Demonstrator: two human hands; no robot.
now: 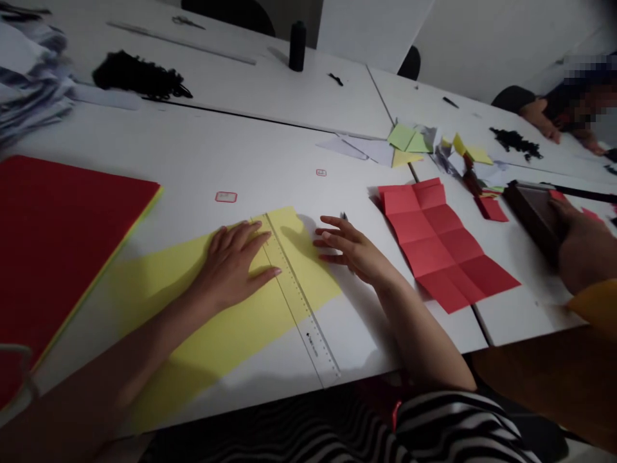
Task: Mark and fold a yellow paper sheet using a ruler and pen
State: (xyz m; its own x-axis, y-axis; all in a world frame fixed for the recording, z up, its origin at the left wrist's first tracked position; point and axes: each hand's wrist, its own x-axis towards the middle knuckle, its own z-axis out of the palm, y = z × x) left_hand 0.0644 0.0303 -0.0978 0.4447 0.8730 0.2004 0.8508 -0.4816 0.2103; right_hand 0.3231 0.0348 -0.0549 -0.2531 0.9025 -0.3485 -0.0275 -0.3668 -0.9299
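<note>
A sheet of yellow paper (212, 354) lies on the white table in front of me. Across its right part rests a clear plastic ruler (299, 302), slanting down past the paper's lower edge. My left hand (236, 260) is spread flat on the paper, its fingertips touching the ruler's upper part. To the right of the ruler, my right hand (351, 247) hovers with fingers apart and holds nothing. Partly hidden behind that hand is a thin dark-tipped object, perhaps a pen (344, 217). Creased red paper (441, 247) lies unfolded to the right.
At left lies a stack of red sheets (62, 238). Black yarn (139, 74), a dark bottle (297, 46) and scissors (187, 22) sit farther back. Paper scraps (409, 138) are at the back right. A co-worker's hand (581, 241) touches a dark box (533, 215); another person sits beyond.
</note>
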